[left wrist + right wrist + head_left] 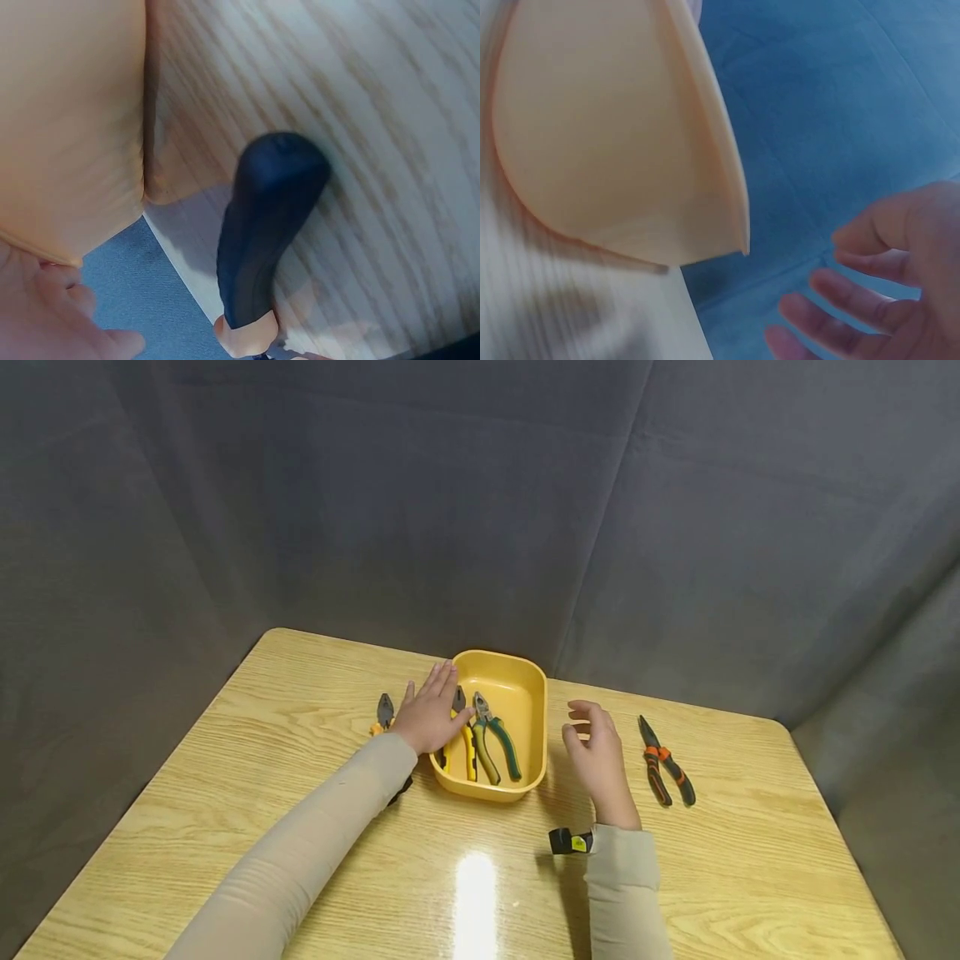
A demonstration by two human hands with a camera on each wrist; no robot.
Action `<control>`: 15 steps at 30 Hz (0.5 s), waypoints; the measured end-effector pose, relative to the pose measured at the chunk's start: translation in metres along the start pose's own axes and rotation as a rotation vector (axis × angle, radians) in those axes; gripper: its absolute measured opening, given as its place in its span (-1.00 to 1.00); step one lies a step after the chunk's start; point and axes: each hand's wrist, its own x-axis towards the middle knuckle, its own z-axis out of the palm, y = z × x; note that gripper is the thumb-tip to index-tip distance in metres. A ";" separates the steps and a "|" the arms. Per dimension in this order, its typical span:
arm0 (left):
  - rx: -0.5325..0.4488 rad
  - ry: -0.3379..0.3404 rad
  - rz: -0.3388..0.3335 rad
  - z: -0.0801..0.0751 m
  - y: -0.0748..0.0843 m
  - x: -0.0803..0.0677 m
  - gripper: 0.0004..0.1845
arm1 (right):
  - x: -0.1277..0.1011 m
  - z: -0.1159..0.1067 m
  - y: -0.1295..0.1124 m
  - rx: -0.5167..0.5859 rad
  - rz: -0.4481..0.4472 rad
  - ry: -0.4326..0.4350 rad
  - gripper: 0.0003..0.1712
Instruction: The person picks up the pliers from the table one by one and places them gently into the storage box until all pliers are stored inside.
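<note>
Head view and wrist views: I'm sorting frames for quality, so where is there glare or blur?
Head view: sharp, with a white glare streak on the glossy wooden table. Left wrist view: the dark plier handle is soft. Right wrist view: the yellow plastic tray is blurred and washed pale.

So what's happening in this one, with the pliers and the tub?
A person sits at a wooden table with a yellow tub that holds two pairs of pliers, one yellow-handled, one green-handled. The left hand lies flat with straight fingers over the tub's left rim. The right hand hovers loosely curled and holding nothing, just right of the tub. A third pair lies left of the tub, and orange-and-black pliers lie to the right.
</note>
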 end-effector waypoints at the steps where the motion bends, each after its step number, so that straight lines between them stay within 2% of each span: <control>1: 0.000 0.000 0.001 0.000 0.000 0.000 -0.13 | 0.000 -0.002 0.000 -0.008 0.002 0.000 -0.55; 8: -0.005 0.012 0.005 -0.002 0.000 0.000 -0.13 | 0.000 -0.013 0.002 -0.075 0.033 0.003 -0.54; 15: -0.021 0.008 0.007 0.000 0.001 -0.001 -0.12 | -0.004 -0.022 0.010 -0.094 0.056 0.001 -0.53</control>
